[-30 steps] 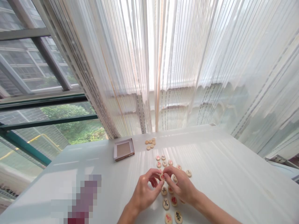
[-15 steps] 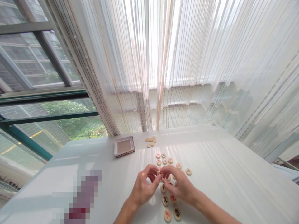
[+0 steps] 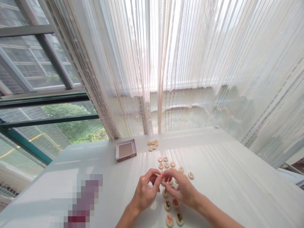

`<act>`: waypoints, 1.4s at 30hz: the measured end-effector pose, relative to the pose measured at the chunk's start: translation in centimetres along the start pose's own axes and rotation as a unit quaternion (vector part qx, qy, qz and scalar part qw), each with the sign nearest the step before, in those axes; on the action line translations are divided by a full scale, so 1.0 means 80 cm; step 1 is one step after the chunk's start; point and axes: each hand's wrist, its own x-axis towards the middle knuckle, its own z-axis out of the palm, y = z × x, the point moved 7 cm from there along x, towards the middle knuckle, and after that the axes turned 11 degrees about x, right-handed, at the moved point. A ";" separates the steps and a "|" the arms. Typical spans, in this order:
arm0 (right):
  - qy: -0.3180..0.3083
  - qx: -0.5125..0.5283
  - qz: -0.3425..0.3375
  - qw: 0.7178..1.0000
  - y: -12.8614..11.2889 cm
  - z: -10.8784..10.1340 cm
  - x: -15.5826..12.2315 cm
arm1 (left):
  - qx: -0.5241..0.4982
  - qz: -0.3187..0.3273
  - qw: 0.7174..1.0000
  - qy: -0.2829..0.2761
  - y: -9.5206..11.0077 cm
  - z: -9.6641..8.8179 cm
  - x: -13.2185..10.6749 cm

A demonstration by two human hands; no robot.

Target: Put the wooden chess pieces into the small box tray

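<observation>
My left hand [image 3: 148,190] and my right hand [image 3: 181,186] meet over the middle of the table, fingertips pinched round one Chinese chess piece [image 3: 162,179]. This piece is a round wooden disc with a red character turned toward me. Beneath and around the hands lie more discs, some partly hidden. Nearest me are a red-marked piece [image 3: 169,219] and a black-marked piece [image 3: 180,218]. Just beyond the hands sit pieces in short rows, including a red one [image 3: 172,164]. One black-marked piece [image 3: 191,175] lies apart to the right.
A shallow open box [image 3: 126,149] stands at the far left of the white table [image 3: 225,190]. Beside it, several plain-faced discs [image 3: 152,143] lie in a cluster. A pixelated purple patch [image 3: 82,202] covers something on the left. Sheer curtains [image 3: 190,63] hang behind the table.
The piece between my fingers has tilted, so its red character shows more plainly. Both hands stay in nearly the same place. The whole view has shifted slightly.
</observation>
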 end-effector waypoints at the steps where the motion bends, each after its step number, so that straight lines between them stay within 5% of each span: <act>1: 0.000 0.000 0.002 1.000 0.001 0.000 0.000 | -0.003 0.001 1.000 -0.001 0.000 0.000 0.000; 25: 0.007 0.024 0.002 1.000 -0.003 -0.007 0.000 | 0.025 0.043 0.999 0.002 0.007 0.001 -0.001; 37: 0.006 0.008 0.038 0.999 0.007 -0.003 0.000 | 0.164 0.058 0.985 0.007 0.009 0.005 -0.004; 42: 0.023 -0.007 0.016 1.000 0.007 -0.011 0.001 | 0.195 0.060 0.977 0.066 -0.003 -0.021 0.002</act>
